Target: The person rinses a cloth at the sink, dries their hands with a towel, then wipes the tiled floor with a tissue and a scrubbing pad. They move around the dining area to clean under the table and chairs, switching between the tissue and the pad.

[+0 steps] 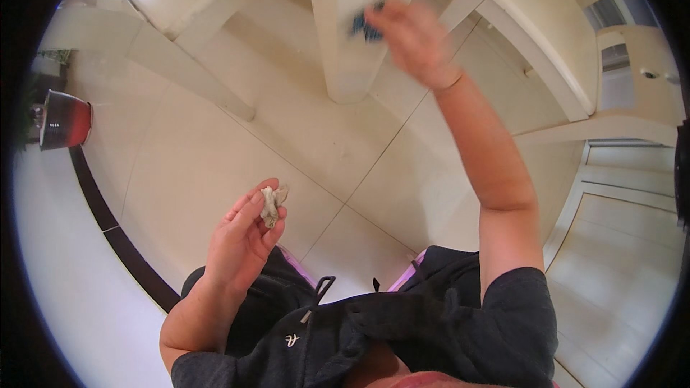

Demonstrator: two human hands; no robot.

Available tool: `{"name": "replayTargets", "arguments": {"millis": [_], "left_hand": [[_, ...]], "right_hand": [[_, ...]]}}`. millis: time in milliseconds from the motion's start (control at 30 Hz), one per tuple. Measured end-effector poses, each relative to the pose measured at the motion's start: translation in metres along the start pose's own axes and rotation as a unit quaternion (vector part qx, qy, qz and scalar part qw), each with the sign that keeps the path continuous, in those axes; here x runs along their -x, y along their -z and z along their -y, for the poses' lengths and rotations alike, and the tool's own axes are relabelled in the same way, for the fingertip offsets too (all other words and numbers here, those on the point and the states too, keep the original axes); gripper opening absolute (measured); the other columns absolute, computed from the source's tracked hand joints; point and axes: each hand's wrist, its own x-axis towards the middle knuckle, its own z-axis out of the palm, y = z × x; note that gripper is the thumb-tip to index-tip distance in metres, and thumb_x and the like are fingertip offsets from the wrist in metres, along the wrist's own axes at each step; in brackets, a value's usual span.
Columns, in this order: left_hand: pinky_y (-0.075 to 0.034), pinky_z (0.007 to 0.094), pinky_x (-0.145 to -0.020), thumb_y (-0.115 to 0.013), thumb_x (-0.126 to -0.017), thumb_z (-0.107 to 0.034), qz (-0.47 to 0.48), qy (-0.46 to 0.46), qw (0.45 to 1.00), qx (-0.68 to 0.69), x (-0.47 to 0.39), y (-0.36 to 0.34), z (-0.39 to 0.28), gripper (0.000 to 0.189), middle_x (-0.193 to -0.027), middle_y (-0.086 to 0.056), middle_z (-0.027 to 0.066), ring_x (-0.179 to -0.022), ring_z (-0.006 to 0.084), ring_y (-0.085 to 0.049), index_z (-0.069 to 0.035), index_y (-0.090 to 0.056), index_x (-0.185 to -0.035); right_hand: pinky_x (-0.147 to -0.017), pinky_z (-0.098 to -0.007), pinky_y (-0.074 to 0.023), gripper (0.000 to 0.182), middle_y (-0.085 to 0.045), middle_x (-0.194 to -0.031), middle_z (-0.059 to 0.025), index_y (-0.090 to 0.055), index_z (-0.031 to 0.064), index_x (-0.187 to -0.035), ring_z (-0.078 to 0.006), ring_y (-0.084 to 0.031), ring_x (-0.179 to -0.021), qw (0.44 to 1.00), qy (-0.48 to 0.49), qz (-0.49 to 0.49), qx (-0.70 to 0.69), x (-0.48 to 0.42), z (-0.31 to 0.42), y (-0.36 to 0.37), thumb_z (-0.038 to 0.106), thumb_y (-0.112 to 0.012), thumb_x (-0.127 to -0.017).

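My right hand (415, 40), blurred by motion, presses a dark blue scrubbing pad or cloth (367, 26) to the face of a thick white table leg (339, 59). Grey smudges mark the leg just above the pad. In front of my left knee, my left hand (245, 223) pinches a crumpled piece of off-white tissue or cloth (271, 207) between thumb and fingers, palm turned up. It is held in the air over the floor, apart from the leg.
Cream floor tiles (345, 156) lie between my knees and the table leg. A white chair (533, 27) stands at the right, near a white panelled door (620, 258). On the left are another slanted white leg (188, 75), a red and grey plant pot (67, 121) and a dark skirting strip (124, 253).
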Motion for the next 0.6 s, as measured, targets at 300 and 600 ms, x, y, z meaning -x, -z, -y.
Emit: {"name": "replayTargets", "arguments": {"millis": [300,600], "left_hand": [[-0.053,0.0236,-0.077,-0.050,-0.095,-0.017,0.013,0.007,1.000,0.007,-0.003,-0.015,0.004,0.034,-0.105,-0.058,0.0058,-0.089,0.0130,-0.060,0.000,-0.049,-0.124],[-0.051,0.0233,-0.078,-0.051,-0.094,-0.018,0.045,0.010,0.999,0.026,-0.002,-0.009,0.001,0.032,-0.104,-0.059,0.0041,-0.090,0.0122,-0.059,-0.001,-0.052,-0.121]], "right_hand": [[-0.062,-0.0301,-0.0495,0.030,-0.062,-0.088,-0.0040,-0.067,0.0121,-0.097,-0.0202,-0.060,-0.077,0.978,0.065,0.196,-0.018,0.040,0.003,0.000,0.004,-0.067,-0.068],[-0.061,-0.0324,-0.0455,0.026,-0.060,-0.072,-0.0004,-0.067,0.0127,-0.090,-0.0212,-0.058,-0.071,0.991,0.058,0.113,0.047,-0.020,-0.002,-0.002,0.004,-0.064,-0.066]]}}
